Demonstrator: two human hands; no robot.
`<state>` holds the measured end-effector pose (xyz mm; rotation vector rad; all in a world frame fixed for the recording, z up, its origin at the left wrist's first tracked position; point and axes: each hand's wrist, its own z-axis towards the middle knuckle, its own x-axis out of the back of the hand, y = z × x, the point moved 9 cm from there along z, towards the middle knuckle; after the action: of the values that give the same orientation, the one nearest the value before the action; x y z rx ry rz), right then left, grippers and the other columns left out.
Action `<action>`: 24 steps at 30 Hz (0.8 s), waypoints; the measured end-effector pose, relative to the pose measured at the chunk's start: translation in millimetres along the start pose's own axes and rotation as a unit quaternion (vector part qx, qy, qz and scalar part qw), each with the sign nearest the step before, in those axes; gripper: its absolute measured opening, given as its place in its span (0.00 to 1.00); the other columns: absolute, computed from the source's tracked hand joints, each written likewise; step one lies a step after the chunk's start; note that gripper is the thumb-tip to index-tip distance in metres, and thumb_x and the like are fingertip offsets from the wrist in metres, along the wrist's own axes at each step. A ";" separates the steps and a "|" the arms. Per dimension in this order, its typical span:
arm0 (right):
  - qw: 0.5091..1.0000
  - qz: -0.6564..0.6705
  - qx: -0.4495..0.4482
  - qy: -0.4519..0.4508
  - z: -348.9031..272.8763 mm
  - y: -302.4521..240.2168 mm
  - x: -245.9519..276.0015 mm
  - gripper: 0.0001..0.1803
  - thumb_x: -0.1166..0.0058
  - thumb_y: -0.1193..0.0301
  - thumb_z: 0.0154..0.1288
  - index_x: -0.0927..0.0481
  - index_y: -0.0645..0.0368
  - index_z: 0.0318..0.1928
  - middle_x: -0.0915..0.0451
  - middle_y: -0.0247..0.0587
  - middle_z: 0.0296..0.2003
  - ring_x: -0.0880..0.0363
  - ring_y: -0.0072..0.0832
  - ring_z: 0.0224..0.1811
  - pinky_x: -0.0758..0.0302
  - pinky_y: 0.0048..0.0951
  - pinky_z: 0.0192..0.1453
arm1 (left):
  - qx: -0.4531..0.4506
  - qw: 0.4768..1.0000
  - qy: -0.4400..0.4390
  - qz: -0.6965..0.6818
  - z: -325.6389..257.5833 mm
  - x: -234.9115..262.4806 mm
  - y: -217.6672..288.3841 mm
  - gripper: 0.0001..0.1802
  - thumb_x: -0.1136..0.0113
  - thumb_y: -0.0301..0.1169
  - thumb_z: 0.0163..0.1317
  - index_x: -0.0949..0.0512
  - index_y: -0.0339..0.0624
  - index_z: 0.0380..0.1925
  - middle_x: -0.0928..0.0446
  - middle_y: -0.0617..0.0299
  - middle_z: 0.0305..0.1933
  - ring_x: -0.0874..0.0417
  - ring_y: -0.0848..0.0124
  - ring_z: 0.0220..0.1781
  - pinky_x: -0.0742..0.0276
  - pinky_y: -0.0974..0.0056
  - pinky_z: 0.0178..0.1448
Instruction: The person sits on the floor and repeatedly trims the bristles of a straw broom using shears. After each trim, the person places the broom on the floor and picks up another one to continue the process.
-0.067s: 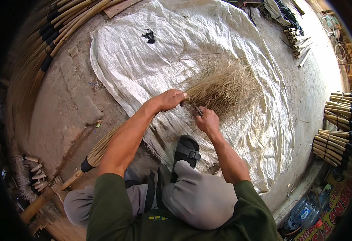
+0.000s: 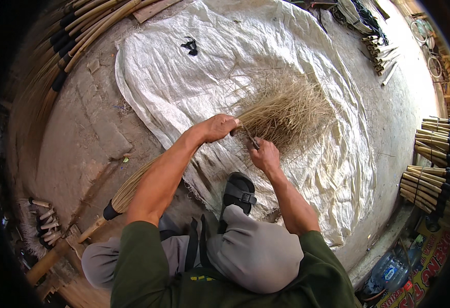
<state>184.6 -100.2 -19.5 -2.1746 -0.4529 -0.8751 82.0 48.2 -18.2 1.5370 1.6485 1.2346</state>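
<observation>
My left hand [image 2: 219, 128] is closed around straw-coloured broom bristles [image 2: 266, 108], whose free ends fan out to the right. In my right hand [image 2: 265, 156] is a knife [image 2: 251, 136], its thin dark blade up against the bristles beside my left fingers. Under my left forearm lies a broom [image 2: 132, 191] with a black collar and a pale handle; the forearm hides whether its bristles run on into my left grip. A pile of loose cut fibres [image 2: 294, 126] lies below the bristle ends on a white woven sheet [image 2: 184, 82].
Finished-looking brooms [image 2: 73, 43] are stacked at the upper left. Bundled handles [image 2: 425, 190] stand at the right, near a plastic water jug [image 2: 394, 272]. Pale sticks [image 2: 384, 56] lie at the upper right. A black scrap [image 2: 189, 46] rests on the sheet; my sandalled foot [image 2: 238, 192] is at its near edge.
The knife in my right hand has tilted very slightly against the bristles. My left hand and the bristles hold their place.
</observation>
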 end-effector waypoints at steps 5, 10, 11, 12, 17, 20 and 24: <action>0.995 0.093 0.009 -0.018 -2.1 9.1 -11.9 0.35 0.48 0.37 0.70 0.18 0.61 0.43 0.17 0.61 0.34 0.19 0.61 0.43 0.25 0.54 0.50 | 0.007 1.000 0.006 -0.016 0.6 0.9 -2.0 0.26 0.58 0.48 0.79 0.23 0.39 0.32 0.32 0.67 0.23 0.34 0.74 0.28 0.34 0.62 0.35; 0.996 0.039 0.081 0.004 2.2 -10.0 1.6 0.35 0.49 0.36 0.70 0.19 0.61 0.39 0.17 0.61 0.36 0.19 0.61 0.43 0.25 0.54 0.49 | 0.056 0.997 -0.056 -0.024 -6.1 -9.4 3.5 0.26 0.59 0.49 0.78 0.23 0.41 0.30 0.33 0.68 0.23 0.36 0.75 0.25 0.35 0.63 0.32; 0.995 0.021 0.098 0.017 2.2 -14.9 6.2 0.34 0.49 0.37 0.70 0.19 0.61 0.39 0.17 0.61 0.35 0.19 0.61 0.43 0.25 0.54 0.49 | 0.065 0.995 -0.066 -0.031 -8.0 -10.9 5.0 0.26 0.58 0.49 0.78 0.23 0.42 0.30 0.33 0.69 0.23 0.36 0.76 0.25 0.36 0.64 0.32; 0.993 0.002 0.115 0.029 2.2 -20.0 10.1 0.34 0.48 0.37 0.70 0.19 0.60 0.38 0.17 0.60 0.35 0.18 0.61 0.43 0.25 0.54 0.49 | 0.057 0.996 -0.060 -0.024 -8.8 -10.0 8.7 0.26 0.58 0.50 0.77 0.23 0.42 0.31 0.33 0.69 0.22 0.36 0.76 0.25 0.36 0.64 0.31; 0.998 0.003 0.067 0.023 3.0 -10.3 10.4 0.30 0.46 0.41 0.70 0.17 0.59 0.42 0.16 0.60 0.35 0.19 0.60 0.45 0.25 0.53 0.49 | 0.040 0.998 -0.048 -0.025 -9.1 -8.6 13.7 0.26 0.58 0.51 0.77 0.21 0.43 0.32 0.34 0.69 0.22 0.36 0.76 0.25 0.37 0.64 0.31; 0.998 0.051 0.032 0.001 0.1 2.9 2.2 0.30 0.45 0.42 0.71 0.18 0.61 0.41 0.17 0.60 0.36 0.19 0.60 0.45 0.26 0.52 0.49 | 0.044 0.998 -0.035 -0.004 -8.0 -5.8 10.0 0.27 0.60 0.51 0.77 0.22 0.42 0.32 0.33 0.68 0.23 0.35 0.75 0.26 0.36 0.62 0.32; 0.994 0.095 0.000 -0.044 1.8 10.9 -7.2 0.32 0.49 0.39 0.71 0.19 0.59 0.42 0.16 0.57 0.36 0.18 0.60 0.45 0.25 0.53 0.49 | 0.059 0.997 -0.037 -0.012 -8.3 -7.7 7.7 0.29 0.63 0.52 0.77 0.22 0.41 0.32 0.32 0.65 0.24 0.34 0.74 0.27 0.35 0.61 0.32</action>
<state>186.3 -106.5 -31.0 -2.2198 -0.2831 -0.6766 79.6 38.2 -9.2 1.6093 1.7142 1.0722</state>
